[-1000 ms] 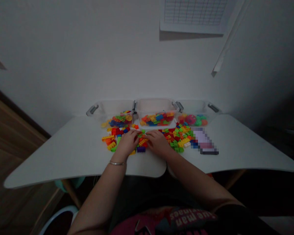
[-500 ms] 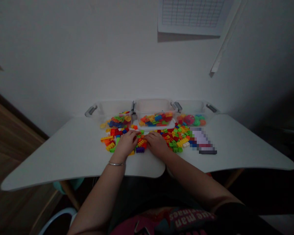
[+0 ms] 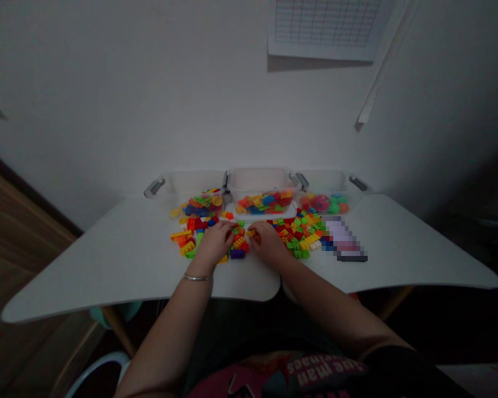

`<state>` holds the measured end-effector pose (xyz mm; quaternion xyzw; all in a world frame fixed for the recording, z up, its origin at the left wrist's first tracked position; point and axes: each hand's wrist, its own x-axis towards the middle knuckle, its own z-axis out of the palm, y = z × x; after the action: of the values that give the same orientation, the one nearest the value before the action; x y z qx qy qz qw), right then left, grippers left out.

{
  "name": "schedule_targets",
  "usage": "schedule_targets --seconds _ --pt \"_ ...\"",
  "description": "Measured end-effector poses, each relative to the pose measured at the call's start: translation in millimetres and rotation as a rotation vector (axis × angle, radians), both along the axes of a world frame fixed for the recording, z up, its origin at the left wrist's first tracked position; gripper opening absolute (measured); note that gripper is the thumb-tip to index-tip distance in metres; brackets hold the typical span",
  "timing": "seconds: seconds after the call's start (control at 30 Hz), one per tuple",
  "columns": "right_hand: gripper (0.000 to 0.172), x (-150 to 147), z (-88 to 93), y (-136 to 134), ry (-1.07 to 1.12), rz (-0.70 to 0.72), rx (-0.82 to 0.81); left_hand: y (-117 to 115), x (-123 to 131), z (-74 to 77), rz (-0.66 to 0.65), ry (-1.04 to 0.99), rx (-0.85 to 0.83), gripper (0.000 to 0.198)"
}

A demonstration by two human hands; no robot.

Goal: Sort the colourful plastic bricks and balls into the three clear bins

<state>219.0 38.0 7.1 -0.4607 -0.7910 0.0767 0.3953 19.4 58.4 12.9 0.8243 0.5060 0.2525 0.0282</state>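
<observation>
Loose toy building bricks [image 3: 292, 243] in many colours lie spread over the table under and around both hands. My right hand [image 3: 269, 244] pinches a small yellow brick [image 3: 252, 233] between thumb and fingers, just right of the gap between the hands. My left hand [image 3: 216, 240], with a bracelet on its wrist, rests over the left part of the bricks. Its fingers are curled and closed, and what they grip, if anything, is hidden. Below the gap between the hands lies a purple brick [image 3: 237, 254], with orange and red ones just above it.
Three clear bins stand along the wall: a left bin [image 3: 182, 182] and a middle bin [image 3: 259, 179] with bricks, and a right bin [image 3: 323, 179] with rounded coloured pieces. A pixelated, phone-shaped object [image 3: 344, 237] lies right of the bricks on the white table [image 3: 120, 260].
My right hand has drawn slightly away from the left hand, and a yellow brick now shows in its fingers. My left hand has stayed almost where it was.
</observation>
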Motion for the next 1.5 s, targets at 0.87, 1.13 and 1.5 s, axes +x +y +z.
schedule_targets --seconds 0.87,1.13,1.5 --pt "0.036 63.7 72.9 71.5 0.043 -0.347 0.25 1.7 -2.0 -0.4 -0.006 -0.003 0.008 0.031" --pt "0.035 60.2 75.6 69.1 -0.289 -0.377 0.194 -0.1 -0.3 1.7 0.017 0.002 -0.016 0.032" --pt "0.03 48.2 84.7 45.7 0.003 -0.135 0.194 1.7 -0.6 0.5 0.0 -0.016 -0.013 0.031"
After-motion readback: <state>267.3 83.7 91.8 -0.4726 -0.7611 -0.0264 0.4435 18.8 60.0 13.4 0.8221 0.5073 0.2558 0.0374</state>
